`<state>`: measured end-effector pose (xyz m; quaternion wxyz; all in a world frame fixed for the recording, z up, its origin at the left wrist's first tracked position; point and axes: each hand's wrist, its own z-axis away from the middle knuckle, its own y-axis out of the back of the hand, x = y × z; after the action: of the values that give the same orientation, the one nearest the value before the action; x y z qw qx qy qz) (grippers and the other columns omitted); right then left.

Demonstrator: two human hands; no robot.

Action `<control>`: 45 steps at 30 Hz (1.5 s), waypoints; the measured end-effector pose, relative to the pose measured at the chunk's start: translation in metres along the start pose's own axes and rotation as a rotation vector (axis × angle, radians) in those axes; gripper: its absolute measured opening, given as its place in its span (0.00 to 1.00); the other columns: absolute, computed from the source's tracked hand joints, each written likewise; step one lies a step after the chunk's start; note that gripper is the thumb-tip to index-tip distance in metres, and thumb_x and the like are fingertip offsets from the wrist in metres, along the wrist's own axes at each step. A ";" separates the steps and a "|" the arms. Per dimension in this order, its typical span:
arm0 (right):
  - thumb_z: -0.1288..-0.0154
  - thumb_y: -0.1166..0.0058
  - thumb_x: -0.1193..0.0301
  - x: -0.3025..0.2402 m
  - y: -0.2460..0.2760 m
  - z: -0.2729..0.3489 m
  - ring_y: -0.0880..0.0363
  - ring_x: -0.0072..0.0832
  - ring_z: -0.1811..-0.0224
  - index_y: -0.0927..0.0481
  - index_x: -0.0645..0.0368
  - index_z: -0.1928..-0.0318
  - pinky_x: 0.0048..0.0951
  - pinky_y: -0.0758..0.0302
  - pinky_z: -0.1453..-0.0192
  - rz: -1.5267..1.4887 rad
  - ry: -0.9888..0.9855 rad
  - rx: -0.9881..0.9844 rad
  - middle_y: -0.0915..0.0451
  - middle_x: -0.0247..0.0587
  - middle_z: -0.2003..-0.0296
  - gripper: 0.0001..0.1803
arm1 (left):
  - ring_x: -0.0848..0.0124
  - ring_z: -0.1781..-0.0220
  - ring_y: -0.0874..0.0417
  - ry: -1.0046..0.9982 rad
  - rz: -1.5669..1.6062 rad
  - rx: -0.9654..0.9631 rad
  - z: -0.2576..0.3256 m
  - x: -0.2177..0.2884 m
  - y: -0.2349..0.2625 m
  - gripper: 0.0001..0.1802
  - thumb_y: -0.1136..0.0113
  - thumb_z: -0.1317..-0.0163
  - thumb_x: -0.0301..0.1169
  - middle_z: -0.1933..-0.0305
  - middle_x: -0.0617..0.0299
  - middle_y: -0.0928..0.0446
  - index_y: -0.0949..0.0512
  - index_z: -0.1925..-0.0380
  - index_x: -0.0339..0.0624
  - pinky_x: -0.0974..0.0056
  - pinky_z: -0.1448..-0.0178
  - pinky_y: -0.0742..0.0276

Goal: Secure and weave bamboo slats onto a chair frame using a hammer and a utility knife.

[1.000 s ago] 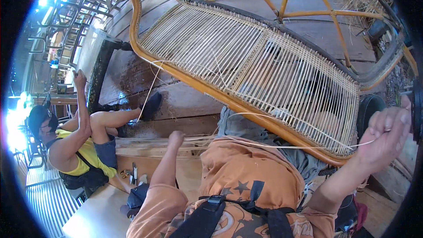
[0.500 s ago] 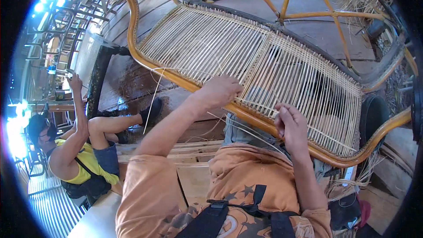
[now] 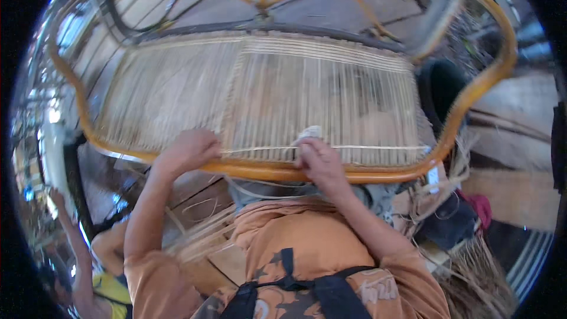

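One cane seat (image 3: 266, 97), left-right lengthwise

The floor (image 3: 331, 16) is built of wooden planks, greyish toward the far side, with dark gaps between them. At the right, a dark, bucket-like container (image 3: 440, 91) seems to stand on it (the base is hidden). At lower right lies a bundle of straw-like fibres (image 3: 478, 277), near a dark cloth (image 3: 449, 221) and a maroon cloth (image 3: 481, 208); thin strands (image 3: 199, 204) show at lower left.
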<state>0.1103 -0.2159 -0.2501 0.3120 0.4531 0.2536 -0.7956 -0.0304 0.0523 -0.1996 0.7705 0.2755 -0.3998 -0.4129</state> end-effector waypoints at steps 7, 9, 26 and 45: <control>0.28 0.58 0.68 -0.009 -0.002 -0.008 0.38 0.14 0.85 0.28 0.65 0.56 0.15 0.40 0.83 -0.202 -0.068 -0.024 0.26 0.33 0.77 0.11 | 0.47 0.62 0.23 0.151 -0.106 0.201 -0.045 -0.011 0.009 0.12 0.46 0.41 0.36 0.70 0.45 0.24 0.26 0.70 0.37 0.47 0.57 0.29; 0.28 0.58 0.68 -0.015 -0.004 -0.012 0.38 0.14 0.86 0.28 0.65 0.58 0.15 0.40 0.83 -0.259 -0.120 -0.031 0.26 0.33 0.76 0.11 | 0.48 0.60 0.22 0.166 -0.115 0.254 -0.049 -0.017 0.014 0.12 0.45 0.41 0.36 0.68 0.46 0.22 0.25 0.67 0.37 0.49 0.56 0.27; 0.33 0.55 0.67 -0.033 -0.086 -0.052 0.27 0.22 0.81 0.23 0.65 0.68 0.27 0.31 0.74 0.140 -0.219 -0.275 0.22 0.38 0.81 0.13 | 0.57 0.66 0.20 0.069 0.217 0.013 -0.017 -0.030 0.015 0.16 0.45 0.42 0.38 0.69 0.53 0.21 0.22 0.60 0.38 0.57 0.59 0.26; 0.32 0.58 0.68 -0.044 -0.097 -0.052 0.33 0.19 0.88 0.25 0.65 0.63 0.21 0.37 0.85 0.182 -0.312 -0.316 0.23 0.38 0.80 0.12 | 0.60 0.71 0.19 0.171 0.466 0.110 -0.026 -0.012 0.013 0.16 0.57 0.33 0.40 0.72 0.53 0.20 0.26 0.61 0.39 0.57 0.65 0.24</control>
<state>0.0863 -0.1029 -0.2239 0.4848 0.2911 0.2817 -0.7752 -0.0069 0.0716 -0.2078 0.8598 0.2513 -0.4078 -0.1769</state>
